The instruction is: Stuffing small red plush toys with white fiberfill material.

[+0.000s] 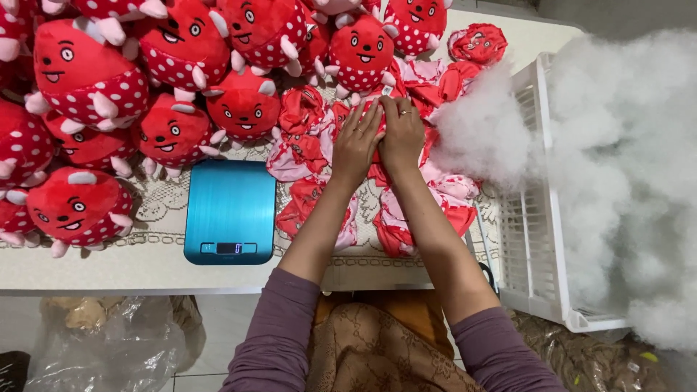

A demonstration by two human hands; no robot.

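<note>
My left hand (357, 141) and my right hand (402, 136) rest side by side, palms down, on a flat unstuffed red toy skin (379, 173) that lies atop a pile of similar red and pink skins (305, 156). Both hands press or pinch the skin near its top edge; what lies under the fingers is hidden. A ring shows on each hand. Just to the right of my right hand lies a mound of white stuffing fibre (483, 131).
Several stuffed red spotted plush toys (174, 134) crowd the table's left and back. A blue kitchen scale (230, 210) sits left of my arms. A white plastic basket (534, 218) of white fibre stands at the right. Plastic bags (116, 341) lie on the floor.
</note>
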